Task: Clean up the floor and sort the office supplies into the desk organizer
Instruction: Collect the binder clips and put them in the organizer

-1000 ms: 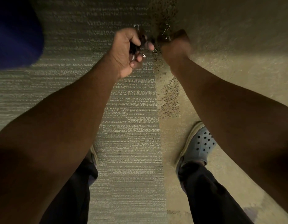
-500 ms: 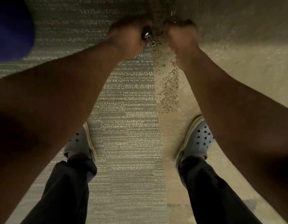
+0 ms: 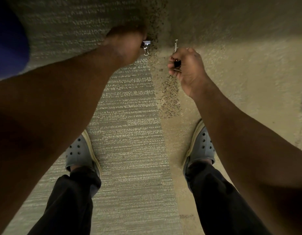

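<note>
Binder clip (image 3: 177, 63), black body with wire handles: pinched between thumb and fingers of the right hand (image 3: 189, 68), one handle pointing away from the person, long axis up the frame. Second binder clip (image 3: 146, 46), black with silver wire loop hanging toward the person: gripped in the closed left hand (image 3: 126, 43). Carpet (image 3: 129, 133): ribbed, grey-green; beside it, smoother tan carpet with dark specks. Grey perforated clogs (image 3: 80, 151).

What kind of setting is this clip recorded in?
Probably an office floor, indoors. The ground is ribbed grey commercial carpet meeting plain beige carpet, and both hands hold small black binder clips with silver wire handles: left hand, right hand. No desk or organizer shows.
</note>
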### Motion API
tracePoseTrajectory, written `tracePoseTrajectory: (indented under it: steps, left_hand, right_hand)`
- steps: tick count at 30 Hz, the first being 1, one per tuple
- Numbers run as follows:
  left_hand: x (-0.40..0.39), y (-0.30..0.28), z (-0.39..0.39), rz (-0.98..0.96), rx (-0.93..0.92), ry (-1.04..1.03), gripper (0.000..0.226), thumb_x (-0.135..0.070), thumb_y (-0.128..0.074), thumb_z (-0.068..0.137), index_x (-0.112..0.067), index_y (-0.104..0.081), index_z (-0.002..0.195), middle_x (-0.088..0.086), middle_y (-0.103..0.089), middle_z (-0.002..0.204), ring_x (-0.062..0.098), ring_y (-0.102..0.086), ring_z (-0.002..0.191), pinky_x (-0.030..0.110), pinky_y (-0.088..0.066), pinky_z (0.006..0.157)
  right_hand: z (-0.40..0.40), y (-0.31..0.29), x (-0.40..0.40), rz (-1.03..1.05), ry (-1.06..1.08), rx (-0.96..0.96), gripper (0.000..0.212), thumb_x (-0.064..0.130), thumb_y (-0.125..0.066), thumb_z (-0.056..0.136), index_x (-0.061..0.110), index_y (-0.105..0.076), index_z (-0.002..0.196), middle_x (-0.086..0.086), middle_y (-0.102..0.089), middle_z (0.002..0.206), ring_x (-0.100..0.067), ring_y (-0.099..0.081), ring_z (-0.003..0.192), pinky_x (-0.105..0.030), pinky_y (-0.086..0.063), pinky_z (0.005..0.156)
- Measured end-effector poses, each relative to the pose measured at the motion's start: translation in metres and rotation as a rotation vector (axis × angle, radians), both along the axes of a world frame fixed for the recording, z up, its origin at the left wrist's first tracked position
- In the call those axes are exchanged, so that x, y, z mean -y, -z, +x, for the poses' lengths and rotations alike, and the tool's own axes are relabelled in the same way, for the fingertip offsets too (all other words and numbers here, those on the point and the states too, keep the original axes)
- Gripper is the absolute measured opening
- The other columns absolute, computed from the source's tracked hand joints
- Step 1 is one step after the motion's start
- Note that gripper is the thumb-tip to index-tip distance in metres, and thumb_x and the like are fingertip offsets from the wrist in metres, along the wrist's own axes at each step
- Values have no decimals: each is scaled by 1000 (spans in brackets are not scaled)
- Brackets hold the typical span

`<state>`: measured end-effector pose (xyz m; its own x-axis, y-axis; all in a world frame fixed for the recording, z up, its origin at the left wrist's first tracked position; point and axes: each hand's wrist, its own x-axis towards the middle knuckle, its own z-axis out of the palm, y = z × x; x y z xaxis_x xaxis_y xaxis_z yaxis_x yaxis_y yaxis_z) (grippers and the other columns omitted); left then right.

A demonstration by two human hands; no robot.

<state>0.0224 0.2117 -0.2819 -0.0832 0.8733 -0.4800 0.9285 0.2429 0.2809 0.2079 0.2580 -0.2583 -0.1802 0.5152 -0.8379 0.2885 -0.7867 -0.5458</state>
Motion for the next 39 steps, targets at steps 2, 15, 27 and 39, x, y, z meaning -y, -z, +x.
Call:
tracePoseTrajectory:
  steps: [2, 15, 27, 39]
  left_hand:
    - [3, -4, 4, -91, 88, -166, 30, -28, -58, 91, -14, -55, 117, 15, -63, 110, 35, -60, 102, 38, -46, 80]
    - [70, -217, 49, -25, 1091, -1224, 7, -16, -60, 93, -23, -60, 91, -9, -46, 54, 8, -31, 45, 18, -24, 40]
    - [94, -498, 25, 0, 797, -836, 25, -16, -62, 86, -31, -64, 107, -7, -70, 84, 4, -65, 72, 18, -49, 62]
    - [135, -736, -55, 436, 610, -733, 20, -29, -48, 98, -20, -65, 97, -4, -70, 87, 11, -64, 81, 30, -49, 74]
  right_hand:
    - [1, -3, 3, -1, 16, -17, 9, 4, -47, 83, 13, -49, 84, -4, -56, 74, -16, -51, 67, -30, -44, 61]
    - [-12, -182, 35, -75, 171, -423, 11, 21, -52, 84, 13, -58, 88, -4, -60, 82, -19, -57, 80, -33, -48, 72]
    - [-77, -450, 80, -219, 434, -478, 40, 47, -47, 95, 13, -61, 80, -9, -62, 77, -20, -61, 73, -36, -51, 76]
    - [-175, -712, 119, -156, 624, -696, 35, 37, -50, 95, 10, -62, 77, -10, -63, 73, -23, -60, 70, -36, -49, 77]
